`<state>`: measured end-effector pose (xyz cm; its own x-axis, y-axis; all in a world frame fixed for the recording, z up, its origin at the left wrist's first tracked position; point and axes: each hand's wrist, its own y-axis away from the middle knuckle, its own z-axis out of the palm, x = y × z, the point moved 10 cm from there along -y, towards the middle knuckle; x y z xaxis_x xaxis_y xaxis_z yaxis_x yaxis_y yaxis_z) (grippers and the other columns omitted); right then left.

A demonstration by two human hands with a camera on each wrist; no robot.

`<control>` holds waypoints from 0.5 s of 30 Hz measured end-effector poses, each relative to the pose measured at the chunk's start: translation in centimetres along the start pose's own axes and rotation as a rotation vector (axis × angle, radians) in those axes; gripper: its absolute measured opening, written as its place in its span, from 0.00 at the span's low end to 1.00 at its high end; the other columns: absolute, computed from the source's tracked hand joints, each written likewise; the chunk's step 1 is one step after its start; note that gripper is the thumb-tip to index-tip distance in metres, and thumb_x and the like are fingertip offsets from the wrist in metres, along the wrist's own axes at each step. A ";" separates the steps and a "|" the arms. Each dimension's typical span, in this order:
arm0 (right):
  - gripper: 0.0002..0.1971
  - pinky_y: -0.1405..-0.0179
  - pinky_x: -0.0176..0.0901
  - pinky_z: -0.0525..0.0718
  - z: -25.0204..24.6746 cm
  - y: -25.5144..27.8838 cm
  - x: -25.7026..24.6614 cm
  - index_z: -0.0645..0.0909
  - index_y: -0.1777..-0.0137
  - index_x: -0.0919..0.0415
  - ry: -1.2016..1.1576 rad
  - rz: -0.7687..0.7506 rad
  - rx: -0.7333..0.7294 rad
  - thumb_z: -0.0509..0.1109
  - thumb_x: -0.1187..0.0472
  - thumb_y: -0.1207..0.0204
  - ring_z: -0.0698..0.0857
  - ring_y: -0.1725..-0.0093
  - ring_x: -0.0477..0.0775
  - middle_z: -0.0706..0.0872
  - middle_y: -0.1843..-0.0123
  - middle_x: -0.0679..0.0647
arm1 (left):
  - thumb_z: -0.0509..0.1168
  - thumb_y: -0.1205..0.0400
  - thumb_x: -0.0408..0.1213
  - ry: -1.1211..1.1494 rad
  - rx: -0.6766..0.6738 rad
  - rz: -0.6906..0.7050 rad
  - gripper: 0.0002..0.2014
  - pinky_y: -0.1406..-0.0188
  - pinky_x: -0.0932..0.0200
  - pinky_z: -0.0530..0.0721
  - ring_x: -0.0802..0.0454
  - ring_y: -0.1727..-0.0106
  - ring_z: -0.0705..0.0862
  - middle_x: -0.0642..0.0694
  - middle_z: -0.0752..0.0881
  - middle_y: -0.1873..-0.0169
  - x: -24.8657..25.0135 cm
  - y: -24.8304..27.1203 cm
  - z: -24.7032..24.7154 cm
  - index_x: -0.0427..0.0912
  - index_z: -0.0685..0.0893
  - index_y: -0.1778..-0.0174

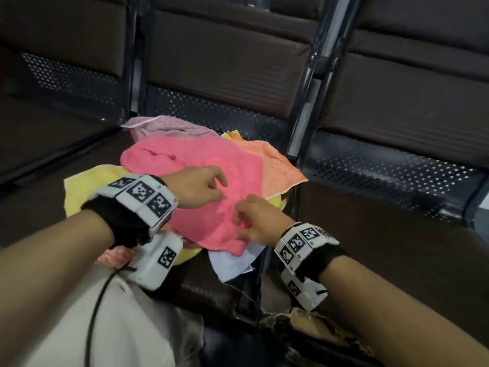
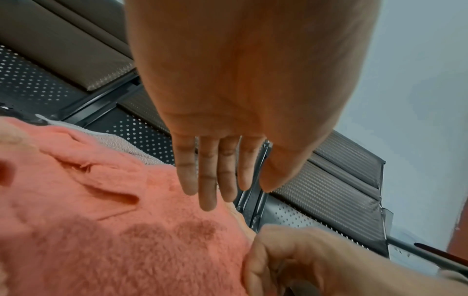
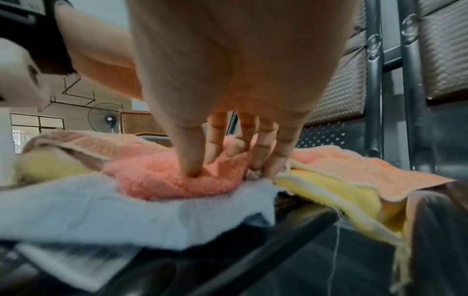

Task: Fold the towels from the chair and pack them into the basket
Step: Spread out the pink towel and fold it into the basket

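A pink towel (image 1: 209, 165) lies crumpled on top of a pile on the dark chair seat (image 1: 217, 287). Under it are an orange towel (image 1: 280, 168), a yellow towel (image 1: 79, 189), a pale mauve towel (image 1: 169, 127) and a white cloth (image 1: 232, 266). My left hand (image 1: 219, 188) hovers over the pink towel (image 2: 101, 220); in the left wrist view its fingers (image 2: 207, 180) are straight and hold nothing. My right hand (image 1: 238, 223) grips the pink towel's near edge. In the right wrist view its thumb (image 3: 192, 160) digs into the pink towel (image 3: 157, 180) and the fingers curl down beside it.
The seat belongs to a row of dark padded chairs with perforated metal backs (image 1: 211, 109) and metal frame bars (image 1: 304, 102). A brown woven thing (image 1: 304, 321), perhaps the basket, shows under my right forearm. My pale trouser leg (image 1: 105, 327) fills the lower left.
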<state>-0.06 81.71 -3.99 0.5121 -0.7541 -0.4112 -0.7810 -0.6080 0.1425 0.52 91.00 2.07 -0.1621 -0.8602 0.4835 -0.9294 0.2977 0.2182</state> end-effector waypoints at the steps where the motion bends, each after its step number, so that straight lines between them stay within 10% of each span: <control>1: 0.11 0.49 0.48 0.79 -0.1 0.0 0.1 0.82 0.57 0.60 -0.006 -0.009 0.019 0.79 0.57 0.32 0.75 0.56 0.50 0.72 0.56 0.49 | 0.63 0.18 0.38 -0.005 -0.026 0.004 0.15 0.63 0.62 0.73 0.53 0.57 0.80 0.50 0.83 0.55 0.1 -0.2 0.4 0.45 0.76 0.36; 10: 0.07 0.57 0.46 0.76 -5.8 4.0 0.1 0.74 0.61 0.58 -0.191 -0.027 0.216 0.69 0.65 0.23 0.78 0.60 0.52 0.80 0.62 0.51 | 0.58 0.19 0.58 -0.066 -0.163 0.103 0.20 0.44 0.55 0.82 0.52 0.48 0.83 0.51 0.84 0.48 3.3 1.1 3.5 0.48 0.78 0.40; 15: 0.11 0.64 0.31 0.74 -11.9 9.8 1.2 0.71 0.62 0.57 -0.434 -0.027 0.472 0.65 0.71 0.21 0.75 0.69 0.36 0.76 0.67 0.46 | 0.73 0.26 0.48 0.057 -0.023 0.296 0.16 0.54 0.76 0.77 0.60 0.51 0.80 0.61 0.80 0.52 7.8 2.4 3.1 0.53 0.75 0.48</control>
<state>-2.82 71.93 7.63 0.4200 -0.5111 -0.7500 -0.8938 -0.3762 -0.2441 -3.98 83.68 3.72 -0.4052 -0.7103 0.5755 -0.8366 0.5419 0.0799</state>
